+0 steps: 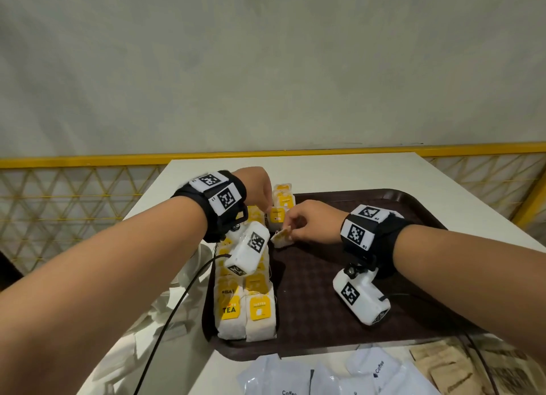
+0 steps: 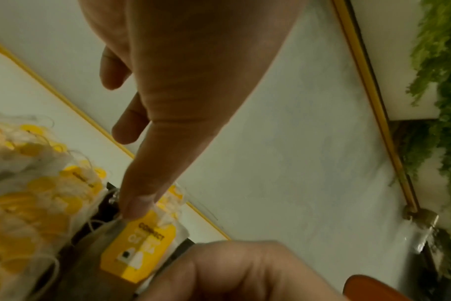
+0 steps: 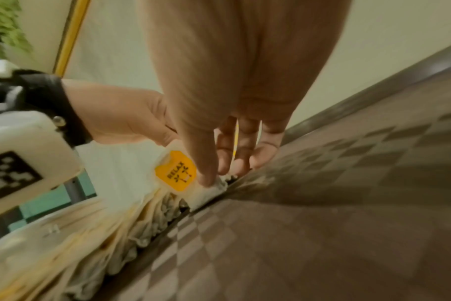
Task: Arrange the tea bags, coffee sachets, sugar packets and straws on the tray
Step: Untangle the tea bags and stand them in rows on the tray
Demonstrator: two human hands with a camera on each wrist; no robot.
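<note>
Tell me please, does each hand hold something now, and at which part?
The right hand pinches a tea bag by its edge. The left hand touches a standing tea bag at its top; a real grip cannot be told.

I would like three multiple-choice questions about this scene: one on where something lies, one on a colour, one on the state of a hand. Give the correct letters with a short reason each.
1. Where on the tray does the row of tea bags lie?
A. along its left side
B. along its right side
C. in the middle

2. What colour are the tea bag tags?
A. green
B. yellow
C. red

3. What is the right hand doing?
A. lying flat on the tray
B. pinching a tea bag
C. holding a straw

Key:
1 A, the row follows the left rim.
2 B, every visible tag is yellow.
3 B, its fingertips pinch a tea bag at the far end of the row.
</note>
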